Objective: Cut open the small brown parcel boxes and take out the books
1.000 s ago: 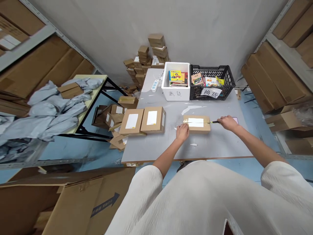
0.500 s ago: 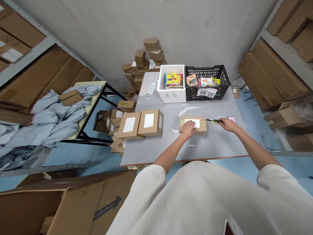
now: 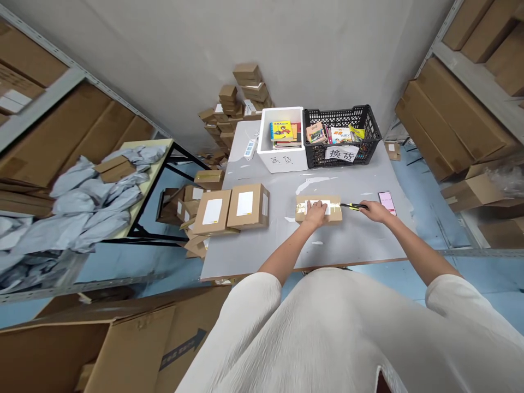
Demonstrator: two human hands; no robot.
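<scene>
A small brown cardboard box (image 3: 334, 215) with a white label and shiny tape lies on the grey table in front of me. My left hand (image 3: 315, 215) rests on its top, fingers spread over the label and not wrapped around the box. My right hand (image 3: 373, 211) is closed around a yellow-and-black utility knife (image 3: 353, 207). The knife points left, its tip at the right end of the box. Just right of that hand lies a phone (image 3: 387, 202) with a lit pink screen.
Two labelled boxes (image 3: 248, 206) stand to the left on the table (image 3: 245, 254). At the back are a white bin (image 3: 282, 161) and a black crate (image 3: 368, 147), both holding books. Beside the bin lies a power strip (image 3: 250, 148). Grey parcels (image 3: 82, 196) cover a side table.
The knife in my right hand has moved left, its tip now at the box's right end. My left hand stays on the box. The view has shifted slightly.
</scene>
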